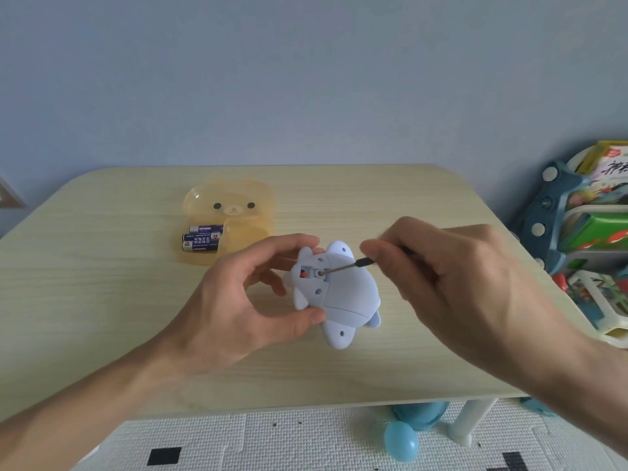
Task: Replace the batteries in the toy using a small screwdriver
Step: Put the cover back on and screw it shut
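Left hand (238,300) pinches one pale blue toy (334,294) above table (102,300), underside up. Right hand (452,280) fingers pressed around one screwdriver (343,266), tip in recessed hole. Three batteries (202,237) in one orange bear tray (231,212), well apart from toy

Above the pale wooden tabletop (102,300), the left hand (234,311) is gripping a light-blue plastic toy (343,294) while the right hand (452,277) is pressing a thin metal screwdriver (346,265) into its underside.
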A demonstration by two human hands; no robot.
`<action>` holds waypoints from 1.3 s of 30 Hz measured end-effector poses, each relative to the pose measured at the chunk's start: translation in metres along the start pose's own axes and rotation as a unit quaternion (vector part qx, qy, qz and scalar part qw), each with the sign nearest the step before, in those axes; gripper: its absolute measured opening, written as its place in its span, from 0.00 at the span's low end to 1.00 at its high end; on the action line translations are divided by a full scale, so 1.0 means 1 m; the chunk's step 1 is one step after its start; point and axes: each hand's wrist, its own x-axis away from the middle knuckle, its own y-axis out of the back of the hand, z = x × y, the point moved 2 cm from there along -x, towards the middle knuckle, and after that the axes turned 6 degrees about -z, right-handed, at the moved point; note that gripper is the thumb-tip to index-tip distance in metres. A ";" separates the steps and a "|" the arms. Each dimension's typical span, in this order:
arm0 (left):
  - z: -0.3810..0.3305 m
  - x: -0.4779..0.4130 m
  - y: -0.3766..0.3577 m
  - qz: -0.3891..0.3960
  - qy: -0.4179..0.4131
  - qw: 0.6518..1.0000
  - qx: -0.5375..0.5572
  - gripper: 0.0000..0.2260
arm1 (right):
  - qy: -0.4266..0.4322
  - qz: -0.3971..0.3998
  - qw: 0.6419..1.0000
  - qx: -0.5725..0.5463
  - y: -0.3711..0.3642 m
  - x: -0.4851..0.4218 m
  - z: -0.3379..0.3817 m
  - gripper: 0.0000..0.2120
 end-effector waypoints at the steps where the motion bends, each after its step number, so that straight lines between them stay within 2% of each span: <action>1: 0.000 0.000 0.000 -0.001 0.002 1.000 0.001 0.30 | -0.008 0.010 1.000 -0.020 -0.003 0.000 0.000 0.10; 3: -0.001 0.000 0.000 -0.003 0.003 1.000 0.000 0.29 | -0.025 0.046 0.997 -0.062 -0.005 0.002 -0.002 0.05; 6: -0.002 -0.001 0.000 -0.002 0.004 1.000 -0.003 0.30 | -0.010 0.112 0.990 -0.090 -0.001 0.006 0.003 0.04; 9: -0.002 0.000 0.000 -0.005 0.005 1.000 -0.003 0.29 | -0.009 0.144 0.987 -0.077 0.002 0.011 0.002 0.03; 11: -0.002 0.000 -0.001 -0.005 0.004 1.000 -0.007 0.29 | -0.021 0.133 0.989 -0.061 -0.002 0.010 0.000 0.05; 14: -0.003 0.001 -0.001 -0.002 0.000 1.000 -0.014 0.29 | -0.023 0.049 0.998 -0.020 -0.002 0.004 0.000 0.12; 16: -0.003 0.001 -0.001 -0.003 0.000 1.000 -0.015 0.29 | -0.006 0.025 1.000 0.007 -0.001 0.000 0.003 0.15; 18: -0.003 0.001 -0.001 -0.004 0.003 1.000 -0.015 0.29 | 0.010 0.049 0.999 0.017 -0.006 0.000 0.004 0.14; 21: -0.005 0.001 -0.001 -0.003 0.010 1.000 -0.018 0.29 | 0.015 0.119 0.992 -0.027 -0.008 0.006 0.004 0.05; 23: -0.006 0.001 -0.001 -0.003 0.011 1.000 -0.021 0.29 | 0.019 0.134 0.990 -0.028 -0.004 0.005 0.002 0.02; 26: -0.006 0.002 -0.001 -0.005 0.013 1.000 -0.022 0.29 | 0.006 0.111 0.993 -0.037 -0.001 0.002 -0.007 0.05; 29: -0.005 0.002 -0.001 -0.007 0.016 1.000 -0.020 0.29 | 0.032 0.043 0.998 -0.015 -0.002 0.002 -0.011 0.09; 33: -0.001 0.001 -0.001 -0.010 0.028 1.000 -0.005 0.30 | 0.061 0.061 0.995 0.056 -0.008 0.004 -0.013 0.21; 35: 0.001 -0.001 -0.002 -0.011 0.043 0.999 0.010 0.32 | 0.049 0.060 0.996 0.053 -0.008 0.005 -0.021 0.20; 39: 0.007 -0.009 -0.008 -0.009 0.080 0.997 0.010 0.33 | -0.016 -0.002 1.000 0.010 0.004 0.002 -0.047 0.13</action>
